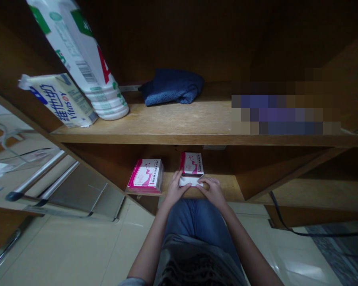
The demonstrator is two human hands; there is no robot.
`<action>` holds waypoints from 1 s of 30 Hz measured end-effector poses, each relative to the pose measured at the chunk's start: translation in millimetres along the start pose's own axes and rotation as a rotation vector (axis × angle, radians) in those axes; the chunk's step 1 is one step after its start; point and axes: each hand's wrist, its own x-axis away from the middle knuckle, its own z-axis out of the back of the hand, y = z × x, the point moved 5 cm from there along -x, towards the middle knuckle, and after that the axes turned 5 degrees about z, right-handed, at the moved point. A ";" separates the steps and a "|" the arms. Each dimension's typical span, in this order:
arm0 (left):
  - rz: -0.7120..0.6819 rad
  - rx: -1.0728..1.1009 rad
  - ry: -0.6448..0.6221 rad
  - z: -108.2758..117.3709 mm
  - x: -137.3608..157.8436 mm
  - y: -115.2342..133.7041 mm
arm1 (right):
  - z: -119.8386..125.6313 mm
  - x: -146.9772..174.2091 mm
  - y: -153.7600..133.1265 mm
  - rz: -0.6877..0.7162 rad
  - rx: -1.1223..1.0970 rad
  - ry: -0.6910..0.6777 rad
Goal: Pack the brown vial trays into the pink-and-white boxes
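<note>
On the lower shelf, my left hand (174,190) and my right hand (212,190) close in from both sides on a small white box (190,181) with a pink lower edge. Thumbs rest along its near side, and fingertips curl at its two ends. Directly behind it lies a pink and white carton (192,163) with printed text. Left of my hands sits a stack of similar pink and white cartons (146,173), which look wrapped in clear film. How far the white box rests on the shelf is hidden by my hands.
The upper shelf (179,121) holds a tall white bottle (83,59), a Vitasoy drink carton (62,99) and a folded blue cloth (173,86). Part of its right side is pixelated. A metal-framed chair (68,178) stands left, and a black cable (298,232) hangs at right.
</note>
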 end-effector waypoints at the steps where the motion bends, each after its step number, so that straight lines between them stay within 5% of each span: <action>1: -0.007 0.003 0.012 0.6 -0.7 1.9 | 0.2 -1.2 -0.3 -0.005 -0.005 0.019; 19: -0.096 0.162 0.121 17.2 11.3 25.6 | 20.7 0.1 -37.5 -0.033 -0.221 0.252; 26: -0.099 0.101 0.200 41.4 6.8 76.1 | 55.1 -16.5 -66.9 -0.066 -0.357 0.497; 30: -0.054 0.095 0.213 46.9 5.4 89.0 | 61.1 -21.7 -70.1 -0.163 -0.437 0.513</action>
